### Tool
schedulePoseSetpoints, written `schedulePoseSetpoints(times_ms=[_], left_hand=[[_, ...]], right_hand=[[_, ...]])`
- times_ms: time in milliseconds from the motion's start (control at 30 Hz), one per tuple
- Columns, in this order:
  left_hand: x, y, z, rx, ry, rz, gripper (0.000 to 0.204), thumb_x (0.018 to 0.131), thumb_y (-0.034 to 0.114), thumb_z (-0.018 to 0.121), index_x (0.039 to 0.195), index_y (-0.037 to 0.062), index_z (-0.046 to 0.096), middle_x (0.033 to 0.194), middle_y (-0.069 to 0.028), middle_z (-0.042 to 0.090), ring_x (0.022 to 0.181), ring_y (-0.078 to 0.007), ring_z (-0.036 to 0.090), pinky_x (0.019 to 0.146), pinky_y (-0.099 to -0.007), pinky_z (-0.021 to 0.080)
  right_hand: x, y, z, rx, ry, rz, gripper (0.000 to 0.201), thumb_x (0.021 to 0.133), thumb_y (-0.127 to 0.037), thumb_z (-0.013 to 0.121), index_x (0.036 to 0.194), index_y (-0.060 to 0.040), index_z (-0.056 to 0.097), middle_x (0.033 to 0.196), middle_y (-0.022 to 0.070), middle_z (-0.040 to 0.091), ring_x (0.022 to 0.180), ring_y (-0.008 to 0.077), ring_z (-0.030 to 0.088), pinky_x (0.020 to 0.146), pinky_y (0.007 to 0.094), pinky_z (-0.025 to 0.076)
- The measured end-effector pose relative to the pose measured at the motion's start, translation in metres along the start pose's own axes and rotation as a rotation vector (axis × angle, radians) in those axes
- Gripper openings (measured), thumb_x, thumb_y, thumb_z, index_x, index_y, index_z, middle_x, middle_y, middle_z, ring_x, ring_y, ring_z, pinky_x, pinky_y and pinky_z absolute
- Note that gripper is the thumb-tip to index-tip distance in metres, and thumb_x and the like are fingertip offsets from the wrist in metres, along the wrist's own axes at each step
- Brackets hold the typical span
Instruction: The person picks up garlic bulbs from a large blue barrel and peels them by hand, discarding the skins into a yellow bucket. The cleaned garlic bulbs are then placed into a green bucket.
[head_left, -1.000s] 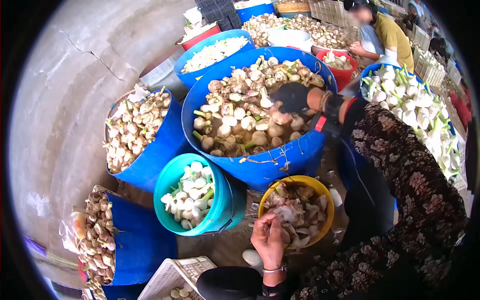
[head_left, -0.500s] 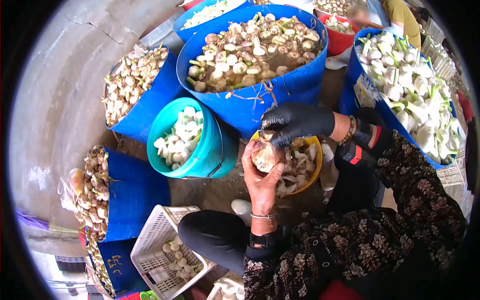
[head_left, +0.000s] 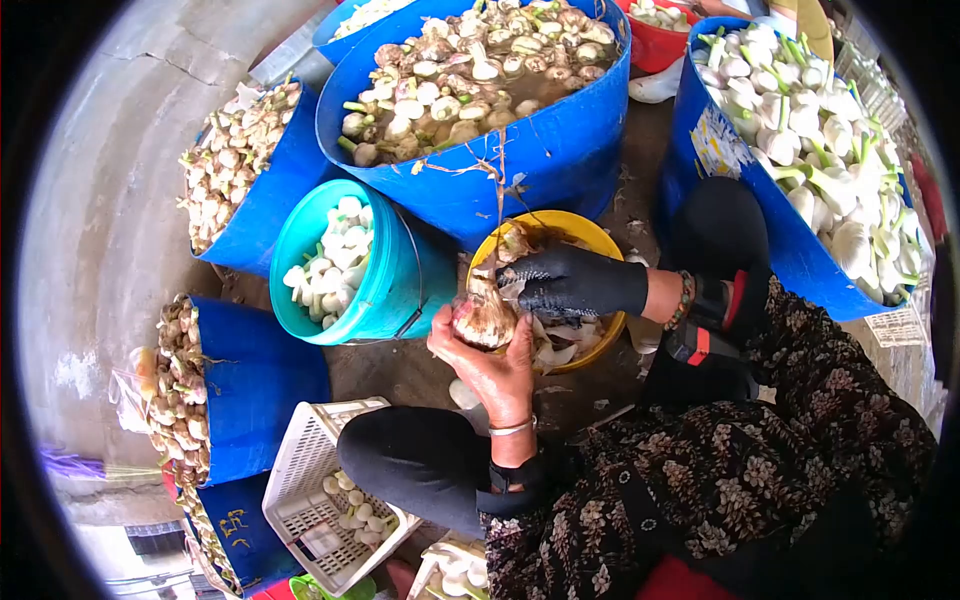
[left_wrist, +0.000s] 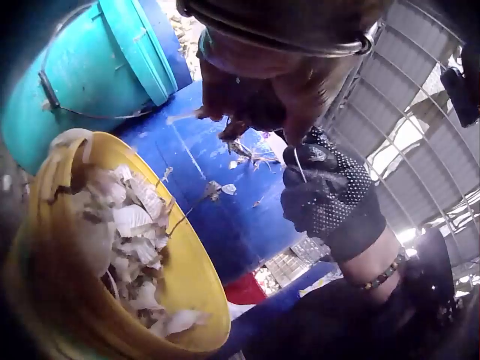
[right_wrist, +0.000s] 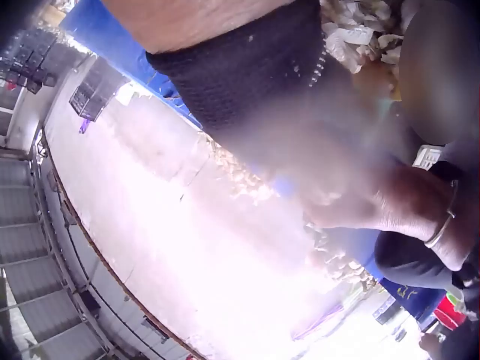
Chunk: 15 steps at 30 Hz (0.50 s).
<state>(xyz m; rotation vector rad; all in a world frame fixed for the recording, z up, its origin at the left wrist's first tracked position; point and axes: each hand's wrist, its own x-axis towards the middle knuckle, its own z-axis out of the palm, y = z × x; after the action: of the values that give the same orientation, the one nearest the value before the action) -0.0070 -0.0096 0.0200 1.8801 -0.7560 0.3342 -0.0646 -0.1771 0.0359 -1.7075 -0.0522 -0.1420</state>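
Note:
In the head view my bare left hand grips a brownish garlic bulb, fingers at its left and thumb at its right. The stem points up and away. My right hand, in a black dotted glove, is curled close against the bulb's upper right side. A thin shiny blade sticks out of that gloved fist in the left wrist view. Beneath both hands stands a yellow bucket with papery garlic skins. Blur hides most of the right hand's work in the right wrist view.
A teal bucket of white peeled bulbs stands at the left. Behind is a large blue tub of garlic in murky water. Another blue tub of cleaned garlic is on the right, and a white crate lies at lower left.
The right hand came from the large tub to the left hand, where a garlic bulb now sits in the grip. Since half a second ago both hands moved slightly left and the view tilted down.

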Motion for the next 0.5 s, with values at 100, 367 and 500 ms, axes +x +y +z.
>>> schedulePoseSetpoints(times_ms=[100, 367, 500], left_hand=[[-0.001, 0.005, 0.002, 0.054, -0.035, -0.022, 0.087, 0.057, 0.007, 0.084, 0.128, 0.0012, 0.035, 0.115, -0.0202, 0.039, 0.11, -0.0366, 0.04, 0.094, -0.0446, 0.036], [-0.007, 0.001, 0.007, 0.225, -0.083, 0.018, 0.09, 0.058, 0.001, 0.081, 0.133, 0.0047, 0.033, 0.119, -0.0222, 0.037, 0.112, -0.0385, 0.039, 0.096, -0.0445, 0.034], [-0.006, -0.002, 0.006, 0.126, -0.079, -0.037, 0.088, 0.058, 0.002, 0.081, 0.132, 0.0041, 0.034, 0.115, -0.0201, 0.04, 0.111, -0.036, 0.04, 0.096, -0.0439, 0.034]], right_hand=[[0.003, 0.001, 0.0, 0.099, -0.042, 0.108, 0.024, 0.088, -0.004, 0.055, 0.111, 0.0032, 0.056, 0.086, 0.0073, 0.063, 0.077, 0.0108, 0.057, 0.068, 0.0272, 0.049], [0.006, 0.02, 0.008, 0.276, 0.01, 0.253, 0.015, 0.088, -0.005, 0.056, 0.101, 0.0028, 0.059, 0.072, 0.0047, 0.06, 0.065, 0.0106, 0.054, 0.058, 0.0289, 0.047], [0.008, 0.025, 0.005, 0.043, 0.027, 0.1, 0.014, 0.084, -0.008, 0.059, 0.092, 0.003, 0.062, 0.075, 0.0149, 0.063, 0.065, 0.0149, 0.058, 0.06, 0.033, 0.048]])
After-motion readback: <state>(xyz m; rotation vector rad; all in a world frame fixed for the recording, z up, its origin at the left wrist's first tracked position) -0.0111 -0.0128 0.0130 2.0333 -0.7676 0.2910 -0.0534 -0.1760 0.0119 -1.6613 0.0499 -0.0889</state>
